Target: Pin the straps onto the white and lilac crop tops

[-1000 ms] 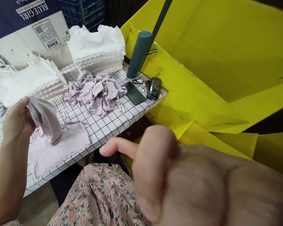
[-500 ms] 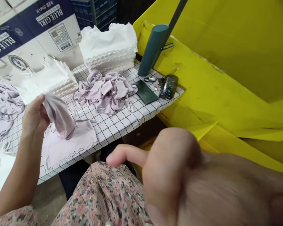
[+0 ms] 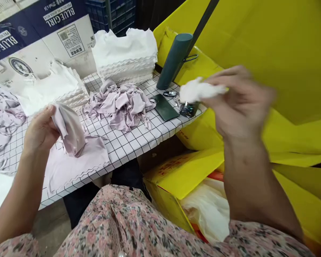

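- L hand: fingers curled, pinching folded lilac fabric against thumb, just above flat lilac piece on grid-print table cover
- R hand: blurred, fingers + thumb pinching white fabric scrap, raised above yellow cardboard box
- Crumpled lilac heap mid-table, beside stacked white zigzag-edged fabric
- Teal cylinder + dark green flat case at table's far R end
- Floral skirt across lap, below table edge
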A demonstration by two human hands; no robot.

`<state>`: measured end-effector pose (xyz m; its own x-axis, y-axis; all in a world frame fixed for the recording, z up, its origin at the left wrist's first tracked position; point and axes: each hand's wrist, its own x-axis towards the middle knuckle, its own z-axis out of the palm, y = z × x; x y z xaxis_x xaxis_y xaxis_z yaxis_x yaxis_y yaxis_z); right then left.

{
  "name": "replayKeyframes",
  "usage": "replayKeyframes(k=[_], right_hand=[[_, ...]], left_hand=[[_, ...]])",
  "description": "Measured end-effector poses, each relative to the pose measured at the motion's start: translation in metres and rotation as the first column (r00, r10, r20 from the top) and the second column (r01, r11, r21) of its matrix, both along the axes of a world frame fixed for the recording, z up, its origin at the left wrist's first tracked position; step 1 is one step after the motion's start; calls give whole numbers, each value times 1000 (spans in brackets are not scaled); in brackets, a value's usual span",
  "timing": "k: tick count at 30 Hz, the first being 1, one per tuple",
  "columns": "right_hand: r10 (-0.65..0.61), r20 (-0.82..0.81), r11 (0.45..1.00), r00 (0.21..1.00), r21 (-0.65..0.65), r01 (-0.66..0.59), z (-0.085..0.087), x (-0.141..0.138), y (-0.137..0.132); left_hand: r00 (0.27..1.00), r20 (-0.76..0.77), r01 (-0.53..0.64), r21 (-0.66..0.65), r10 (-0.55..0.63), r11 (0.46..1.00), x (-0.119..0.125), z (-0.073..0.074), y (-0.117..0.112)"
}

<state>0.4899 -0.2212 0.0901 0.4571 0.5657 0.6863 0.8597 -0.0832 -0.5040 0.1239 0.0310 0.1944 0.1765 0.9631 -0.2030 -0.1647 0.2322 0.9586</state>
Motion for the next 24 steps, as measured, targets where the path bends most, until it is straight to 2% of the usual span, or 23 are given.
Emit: replayKeyframes(k=[1, 2, 3, 5, 6, 7, 9, 11, 12, 13, 14, 15, 16, 17, 19, 20, 21, 22, 24], right_hand=[[-62, 12, 997, 998, -50, 62, -6, 17, 16], [-131, 36, 978, 991, -157, 135, -14, 31, 30], [-198, 71, 929, 978, -303, 210, -23, 43, 41], [-231, 144, 776, 962, -569, 271, -42, 57, 53], [-215, 159, 719, 963, -642, 267, -50, 58, 55], [-187, 162, 689, 969, -681, 247, -57, 56, 56], [-139, 156, 689, 978, -694, 209, -61, 46, 56], [-137, 165, 742, 977, -637, 211, -53, 32, 60], [-137, 158, 799, 978, -566, 204, -46, 23, 65], [-98, 123, 857, 987, -494, 147, -37, 13, 73], [-18, 58, 908, 998, -418, 40, -26, -1, 82], [105, -40, 932, 994, -345, -113, -15, -18, 91], [265, -160, 910, 951, -284, -301, -5, -37, 102], [406, -299, 855, 864, -210, -475, 5, -59, 112], [558, -560, 690, 612, -95, -717, 20, -104, 136], [587, -644, 628, 490, -19, -778, 25, -124, 148], [600, -696, 616, 394, 88, -783, 29, -141, 160], [615, -719, 621, 325, 187, -761, 33, -154, 172], [654, -714, 646, 250, 356, -675, 40, -170, 193]], left_hand=[[1000, 0, -7, -10, 7, 1000, 0, 1, 0], [1000, 8, -18, -19, 18, 1000, 1, 3, 0], [999, 19, -27, -30, 27, 999, 2, 4, 0], [998, 49, -38, -43, 40, 998, 4, 5, 0], [997, 64, -34, -42, 37, 999, 4, 5, -1], [996, 81, -25, -36, 28, 999, 4, 4, -2], [992, 125, 30, -9, -28, 1000, 4, 1, -4], [978, 158, 130, 37, -134, 991, 3, -6, -5], [966, 169, 188, 66, -197, 980, 3, -10, -4], [950, 180, 242, 95, -255, 966, 3, -14, -3], [933, 192, 283, 123, -303, 951, 3, -18, -1], [917, 202, 319, 147, -344, 936, 3, -22, -1], [901, 211, 349, 165, -379, 922, 3, -24, -1], [886, 221, 375, 178, -408, 910, 3, -26, -2], [857, 242, 413, 205, -455, 887, 3, -25, -7], [844, 253, 425, 220, -472, 878, 1, -24, -10], [834, 262, 433, 235, -486, 870, -1, -22, -12], [828, 270, 434, 248, -492, 866, -4, -19, -14], [835, 277, 407, 271, -475, 872, -15, -15, -13]])
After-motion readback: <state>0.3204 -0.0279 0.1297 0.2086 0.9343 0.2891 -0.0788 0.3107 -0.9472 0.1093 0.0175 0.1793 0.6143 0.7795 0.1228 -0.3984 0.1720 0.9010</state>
